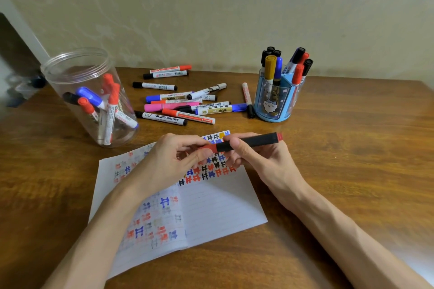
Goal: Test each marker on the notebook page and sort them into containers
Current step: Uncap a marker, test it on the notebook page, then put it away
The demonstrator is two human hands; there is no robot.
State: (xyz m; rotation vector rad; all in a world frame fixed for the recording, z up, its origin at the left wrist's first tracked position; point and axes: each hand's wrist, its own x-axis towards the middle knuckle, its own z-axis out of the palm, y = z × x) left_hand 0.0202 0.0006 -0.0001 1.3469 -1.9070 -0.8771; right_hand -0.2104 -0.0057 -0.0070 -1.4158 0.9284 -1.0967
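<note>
Head view: the right hand (pixel 256 159) is closed around the black barrel of a marker (pixel 249 142), held level above the notebook (pixel 211 209), its red end pointing away to the right. The left hand (pixel 173 159) pinches the marker's red end nearest it, probably the cap; whether the cap is seated or partly off cannot be told. Judged from its build, the marker is light, rigid and smooth plastic, so a firm grip at mid-barrel is advisable, with the opposite fingertips on the cap and the pull kept straight along the axis. The notebook is thin paper and may slide or crease under pressure; a palm on the page would steady it. Counts: one open notebook under both hands, its pages marked in red, blue and black. Two containers: one clear jar (pixel 70 70) beyond the left hand, leaning, with roughly six markers inside; one blue holder (pixel 273 98) beyond the right hand, with about nine markers standing upright. Between them, beyond both hands, about a dozen loose markers (pixel 180 103) lie on the wooden table (pixel 352 148).
</note>
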